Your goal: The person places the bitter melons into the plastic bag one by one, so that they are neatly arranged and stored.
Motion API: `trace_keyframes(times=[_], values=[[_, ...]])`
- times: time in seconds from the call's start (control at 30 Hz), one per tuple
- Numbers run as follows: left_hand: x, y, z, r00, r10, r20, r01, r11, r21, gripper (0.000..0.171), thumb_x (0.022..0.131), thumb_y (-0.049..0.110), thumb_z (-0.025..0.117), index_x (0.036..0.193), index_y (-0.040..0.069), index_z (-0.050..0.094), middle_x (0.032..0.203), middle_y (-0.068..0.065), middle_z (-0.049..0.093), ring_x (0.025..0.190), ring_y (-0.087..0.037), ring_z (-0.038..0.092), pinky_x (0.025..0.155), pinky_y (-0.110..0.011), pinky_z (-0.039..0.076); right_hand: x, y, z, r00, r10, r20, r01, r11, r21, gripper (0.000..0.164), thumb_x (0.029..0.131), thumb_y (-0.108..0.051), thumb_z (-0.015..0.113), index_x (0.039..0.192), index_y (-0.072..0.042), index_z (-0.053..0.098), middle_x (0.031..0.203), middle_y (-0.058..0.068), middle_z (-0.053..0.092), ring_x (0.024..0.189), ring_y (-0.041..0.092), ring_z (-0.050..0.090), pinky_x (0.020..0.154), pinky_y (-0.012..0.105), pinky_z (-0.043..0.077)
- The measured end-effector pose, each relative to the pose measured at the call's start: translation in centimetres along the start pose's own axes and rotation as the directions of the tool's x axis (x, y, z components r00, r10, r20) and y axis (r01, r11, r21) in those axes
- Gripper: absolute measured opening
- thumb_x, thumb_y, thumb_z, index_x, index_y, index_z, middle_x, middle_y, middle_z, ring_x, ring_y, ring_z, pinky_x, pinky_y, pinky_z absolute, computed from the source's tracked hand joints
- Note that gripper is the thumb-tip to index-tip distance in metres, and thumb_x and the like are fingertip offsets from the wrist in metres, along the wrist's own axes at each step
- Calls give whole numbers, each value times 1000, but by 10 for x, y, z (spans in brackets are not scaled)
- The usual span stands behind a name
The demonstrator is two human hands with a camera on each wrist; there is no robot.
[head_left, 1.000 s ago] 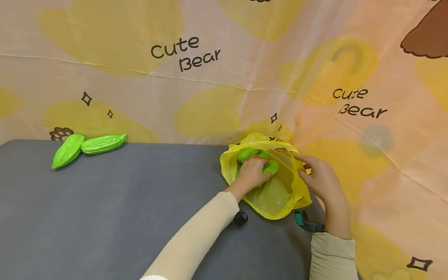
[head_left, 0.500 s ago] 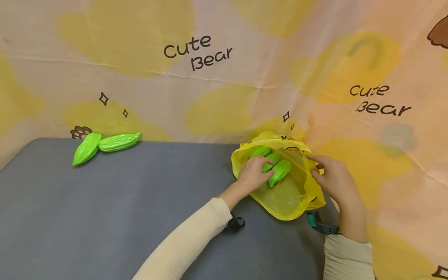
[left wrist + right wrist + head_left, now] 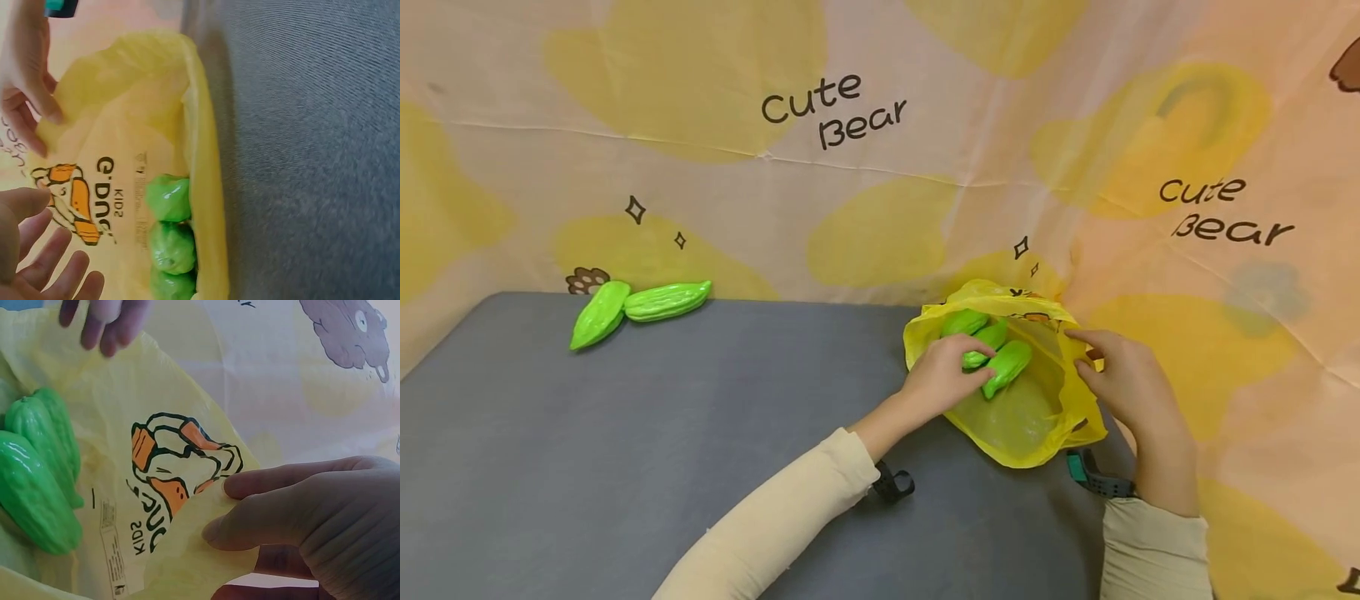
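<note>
A yellow plastic bag (image 3: 1015, 437) lies on the table with its mouth agape. Inside it, three glossy green bitter melons (image 3: 1009, 365) lie side by side, as the left wrist view confirms. My left hand (image 3: 943, 375) is at the bag's mouth, with relaxed fingers spread and nothing held; in the head view it partly covers the melons. At the bag's right side, my right hand (image 3: 1131, 379) pinches the rim between thumb and fingers, seen closely in the right wrist view (image 3: 312, 512). Two more bitter melons (image 3: 667, 301) touch each other at the table's far left.
The grey table (image 3: 737, 433) ends at the back against a printed cloth (image 3: 865, 225) with bear lettering. That cloth also runs down the right side, close to my right hand. Dark straps with cameras (image 3: 1101, 479) sit on both wrists.
My left hand has let go of a bitter melon in the bag and drawn back slightly toward the mouth. The right hand keeps its hold on the rim. The head view has shifted left.
</note>
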State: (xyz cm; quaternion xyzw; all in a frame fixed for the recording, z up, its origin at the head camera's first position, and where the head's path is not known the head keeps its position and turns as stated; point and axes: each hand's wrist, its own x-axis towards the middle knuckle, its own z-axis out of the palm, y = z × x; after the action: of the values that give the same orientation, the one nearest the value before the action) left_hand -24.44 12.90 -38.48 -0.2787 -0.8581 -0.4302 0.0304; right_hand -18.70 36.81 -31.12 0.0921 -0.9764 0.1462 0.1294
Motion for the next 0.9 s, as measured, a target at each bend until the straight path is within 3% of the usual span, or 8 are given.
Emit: trace_keyframes(times=[0.2, 0.43, 0.7, 0.9], values=[[-8, 1, -15, 999, 12, -31, -12, 1000, -7, 27, 94, 28, 73, 120, 21, 75, 127, 4, 71, 122, -15, 65, 97, -31, 55, 2, -1, 0, 1000, 0, -1, 0, 1000, 6, 42, 91, -1, 65, 133, 0, 64, 116, 31, 68, 92, 44, 68, 50, 27, 39], [-19, -8, -26, 997, 38, -68, -42, 997, -70, 26, 95, 25, 72, 120, 18, 75, 120, 2, 73, 106, -14, 66, 87, -30, 54, 0, 0, -1, 1000, 11, 0, -11, 1000, 5, 42, 91, 0, 65, 133, 0, 64, 117, 31, 68, 93, 45, 68, 51, 27, 40], [-25, -24, -37, 992, 65, -105, -77, 991, -113, 24, 95, 21, 72, 118, 15, 75, 119, -3, 74, 109, -23, 69, 94, -43, 56, 1, 1, 0, 1000, 3, -3, -3, 1000, 4, 42, 91, -1, 66, 133, 0, 64, 118, 31, 68, 95, 46, 68, 50, 26, 38], [-29, -36, -57, 987, 27, -160, -48, 991, -126, 22, 94, 21, 73, 115, 15, 76, 117, -1, 75, 103, -19, 72, 87, -40, 59, 1, -2, -1, 1000, 5, -5, -5, 1000, -1, 43, 91, 0, 66, 133, -1, 64, 119, 30, 68, 96, 46, 68, 53, 27, 40]])
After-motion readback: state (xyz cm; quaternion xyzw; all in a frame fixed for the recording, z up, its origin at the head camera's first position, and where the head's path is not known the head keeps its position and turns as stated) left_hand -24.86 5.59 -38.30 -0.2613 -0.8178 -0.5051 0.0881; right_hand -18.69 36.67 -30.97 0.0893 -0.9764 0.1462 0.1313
